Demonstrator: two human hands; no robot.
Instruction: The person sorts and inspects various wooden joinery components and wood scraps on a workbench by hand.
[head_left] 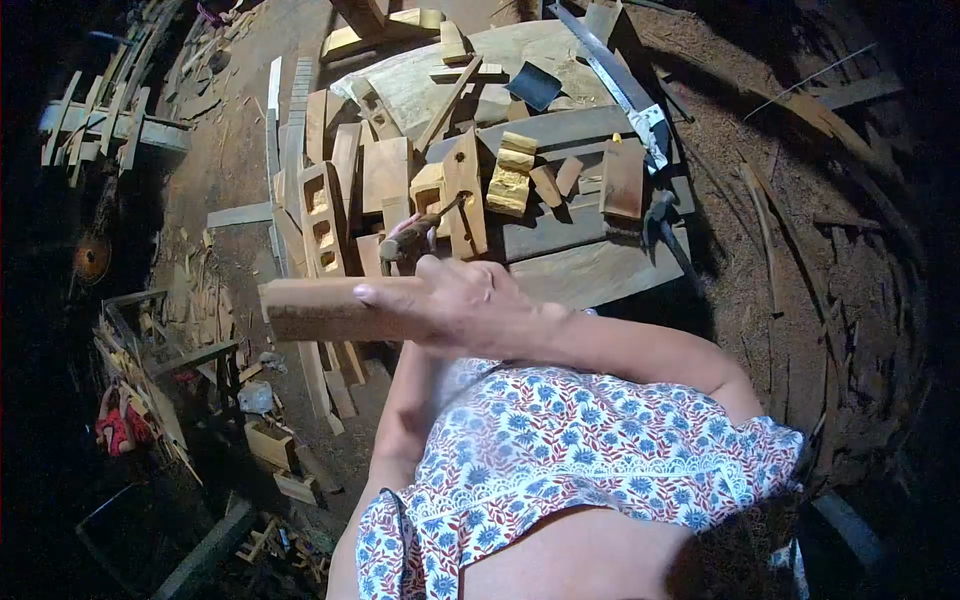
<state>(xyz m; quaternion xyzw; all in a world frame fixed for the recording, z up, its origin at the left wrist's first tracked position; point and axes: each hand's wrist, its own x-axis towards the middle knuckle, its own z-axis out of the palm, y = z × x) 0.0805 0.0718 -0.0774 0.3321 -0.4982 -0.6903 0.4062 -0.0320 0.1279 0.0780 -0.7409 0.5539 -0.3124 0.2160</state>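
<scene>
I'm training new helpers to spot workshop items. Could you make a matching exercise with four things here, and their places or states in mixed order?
1. Dark-headed hammer
2. Dark blue rectangular sheet
3. Long tan wooden block
4. Pointed tool with a wooden handle

A. Gripped in the right hand
B. Near the right end of the grey planks
C. Tip at a hole in a wooden piece
D. Lying on the pale wood slab

Pairs: 1-B; 2-D; 3-A; 4-C

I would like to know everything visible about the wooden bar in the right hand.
The wooden bar looks thick, squared and brown, with a lighter upper face and darker side. The right hand holds it crosswise, hiding one end, a fingertip resting on it; the free end points left. Contact with the tool handle is unclear.
</scene>
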